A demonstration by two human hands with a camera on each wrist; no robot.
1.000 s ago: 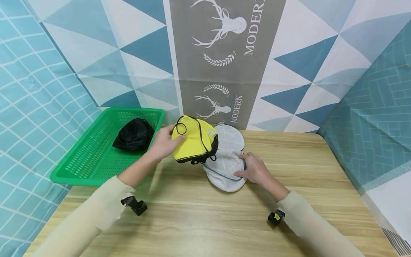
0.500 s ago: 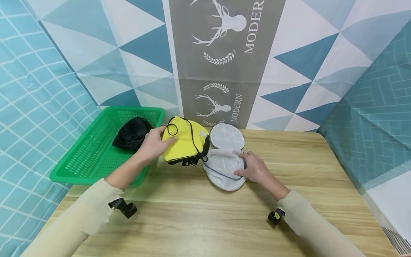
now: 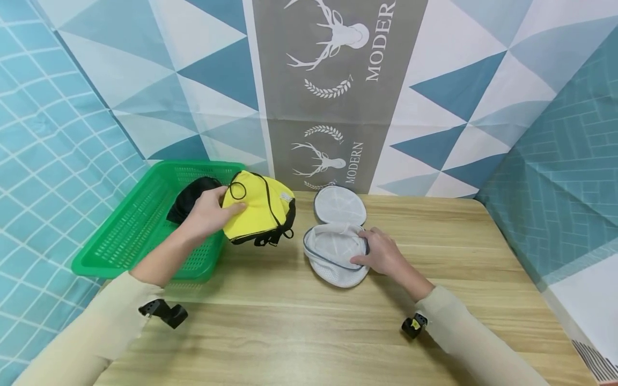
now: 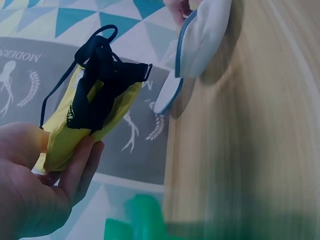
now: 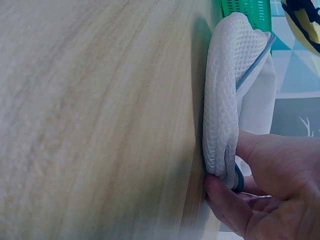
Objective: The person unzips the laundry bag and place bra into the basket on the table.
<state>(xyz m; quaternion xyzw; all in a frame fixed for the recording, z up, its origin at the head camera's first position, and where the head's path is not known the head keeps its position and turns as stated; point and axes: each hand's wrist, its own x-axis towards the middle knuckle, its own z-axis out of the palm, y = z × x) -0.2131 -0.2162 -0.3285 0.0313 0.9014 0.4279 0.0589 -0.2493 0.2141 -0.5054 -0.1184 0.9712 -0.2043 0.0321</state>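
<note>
My left hand (image 3: 208, 212) pinches a folded yellow bra (image 3: 256, 206) with black trim, thin black cords and a strap with a slider. It hangs above the table, between the basket and a laundry bag. In the left wrist view the thumb and fingers close around the yellow side of the bra (image 4: 62, 132), with its black straps sticking up. My right hand (image 3: 381, 251) pinches the right rim of the white mesh laundry bag (image 3: 338, 273), which lies unzipped on the table. Its round lid (image 3: 340, 203) is folded back towards the wall.
A green basket (image 3: 92, 262) stands at the left, with a bunched black cloth item (image 3: 185, 198) inside, partly hidden by my left hand. The wooden table (image 3: 299, 332) meets a patterned cloth backdrop (image 3: 333, 107) behind the bag.
My left hand has moved left with the yellow bra, away from the laundry bag and partly over the basket's edge. The bag's lid shows fully. My right hand has stayed at the rim.
</note>
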